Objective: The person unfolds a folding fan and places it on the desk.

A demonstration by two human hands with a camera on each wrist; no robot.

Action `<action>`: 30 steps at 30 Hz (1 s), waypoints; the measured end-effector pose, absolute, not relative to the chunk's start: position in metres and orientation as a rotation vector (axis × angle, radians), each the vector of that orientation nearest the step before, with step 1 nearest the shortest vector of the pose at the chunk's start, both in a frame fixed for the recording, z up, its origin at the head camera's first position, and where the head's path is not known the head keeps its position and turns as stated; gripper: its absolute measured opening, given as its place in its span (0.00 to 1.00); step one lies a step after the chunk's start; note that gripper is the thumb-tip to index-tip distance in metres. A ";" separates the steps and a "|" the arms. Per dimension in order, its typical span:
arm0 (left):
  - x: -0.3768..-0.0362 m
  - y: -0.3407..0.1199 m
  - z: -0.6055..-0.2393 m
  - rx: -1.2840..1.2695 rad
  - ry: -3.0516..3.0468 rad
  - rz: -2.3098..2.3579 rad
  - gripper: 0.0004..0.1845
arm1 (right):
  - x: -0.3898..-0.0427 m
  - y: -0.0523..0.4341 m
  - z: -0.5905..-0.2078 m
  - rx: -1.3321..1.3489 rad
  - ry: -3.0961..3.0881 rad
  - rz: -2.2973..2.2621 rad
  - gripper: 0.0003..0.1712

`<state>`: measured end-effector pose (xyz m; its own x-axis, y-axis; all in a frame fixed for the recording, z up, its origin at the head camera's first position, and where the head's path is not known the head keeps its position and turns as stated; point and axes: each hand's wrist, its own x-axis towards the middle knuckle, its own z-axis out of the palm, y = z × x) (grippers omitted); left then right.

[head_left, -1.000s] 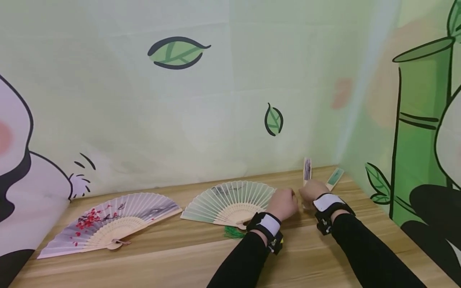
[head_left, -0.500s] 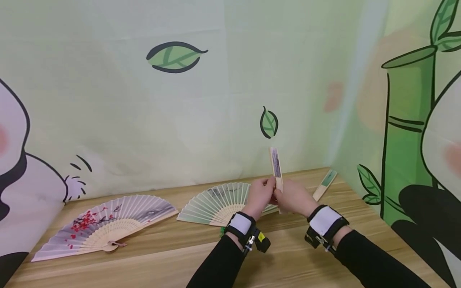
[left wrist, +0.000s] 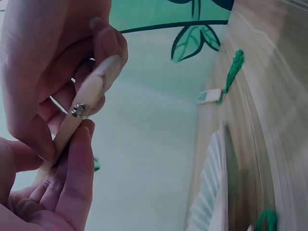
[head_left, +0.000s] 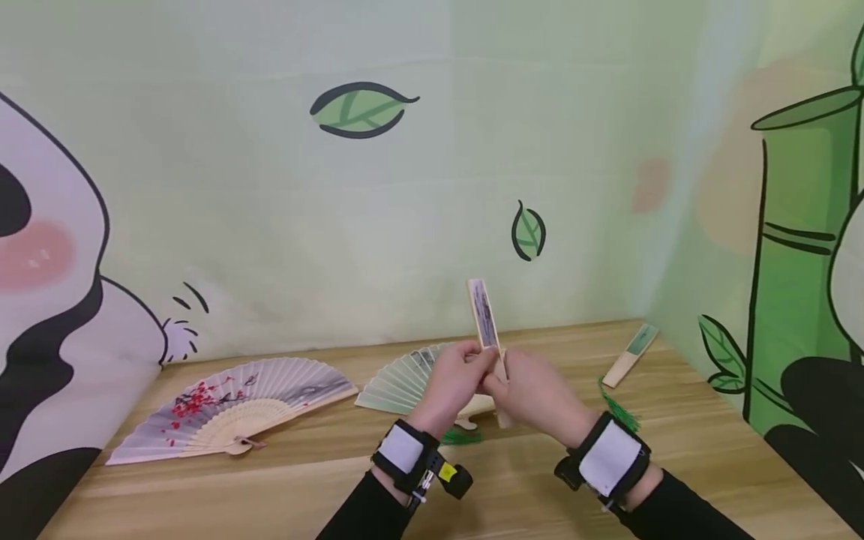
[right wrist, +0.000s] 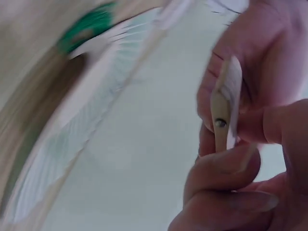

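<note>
A folded hand fan (head_left: pixel 483 311) with a purplish-grey printed panel stands nearly upright in front of me, leaning slightly left. My left hand (head_left: pixel 454 382) pinches it from the left and my right hand (head_left: pixel 543 390) from the right, thumbs close together. In the left wrist view, the riveted wooden end of the fan (left wrist: pixel 72 122) shows between the fingers of both hands. The right wrist view shows the same fan (right wrist: pixel 222 113) with its rivet, gripped between thumb and fingers. Behind my left hand, a spread pale green fan (head_left: pixel 388 386) lies partly hidden.
A spread lilac fan (head_left: pixel 232 405) with red blossoms lies on the wooden table (head_left: pixel 270 499) at left. Back right lies a folded green fan (head_left: pixel 631 356) with a green tassel (head_left: pixel 619 409). A printed cloth wall (head_left: pixel 236 225) encloses the back and sides.
My right hand has picked the purplish-grey fan up from the back right of the table and brought it left, where my left hand has taken hold too. The other fans stay put.
</note>
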<state>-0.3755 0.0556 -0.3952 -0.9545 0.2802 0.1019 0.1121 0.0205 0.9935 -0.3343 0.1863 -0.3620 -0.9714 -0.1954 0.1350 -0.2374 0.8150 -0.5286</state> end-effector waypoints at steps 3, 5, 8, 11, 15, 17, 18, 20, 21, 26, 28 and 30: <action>-0.371 0.040 -0.393 0.413 2.124 2.091 0.13 | -0.333 0.176 -0.360 0.318 -2.910 0.935 0.12; -0.368 0.030 -0.391 0.419 2.115 2.100 0.14 | -0.333 0.170 -0.358 0.314 -2.898 0.951 0.14; -0.364 0.011 -0.390 0.428 2.095 2.111 0.14 | -0.335 0.159 -0.357 0.351 -2.885 1.003 0.17; -0.360 -0.005 -0.392 0.421 2.081 2.112 0.14 | -0.338 0.147 -0.360 0.395 -2.875 1.109 0.18; -0.356 -0.022 -0.393 0.406 2.068 2.101 0.16 | -0.339 0.137 -0.363 0.437 -2.865 1.323 0.17; -0.356 -0.031 -0.393 0.395 2.060 2.092 0.16 | -0.340 0.134 -0.364 0.464 -2.853 1.447 0.17; -0.356 -0.035 -0.393 0.390 2.057 2.093 0.16 | -0.341 0.132 -0.364 0.491 -2.839 1.514 0.17; -0.355 -0.043 -0.392 0.371 2.048 2.097 0.16 | -0.345 0.129 -0.366 0.551 -2.805 1.660 0.17; -0.355 -0.047 -0.391 0.364 2.036 2.100 0.16 | -0.346 0.128 -0.368 0.585 -2.782 1.729 0.17; -0.353 -0.060 -0.390 0.373 2.024 2.086 0.18 | -0.352 0.124 -0.377 0.663 -2.651 2.046 0.15; -0.352 -0.063 -0.390 0.374 2.046 2.090 0.18 | -0.354 0.122 -0.380 0.677 -2.585 2.127 0.15; -0.351 -0.065 -0.390 0.364 2.071 2.103 0.19 | -0.356 0.119 -0.381 0.696 -2.532 2.190 0.17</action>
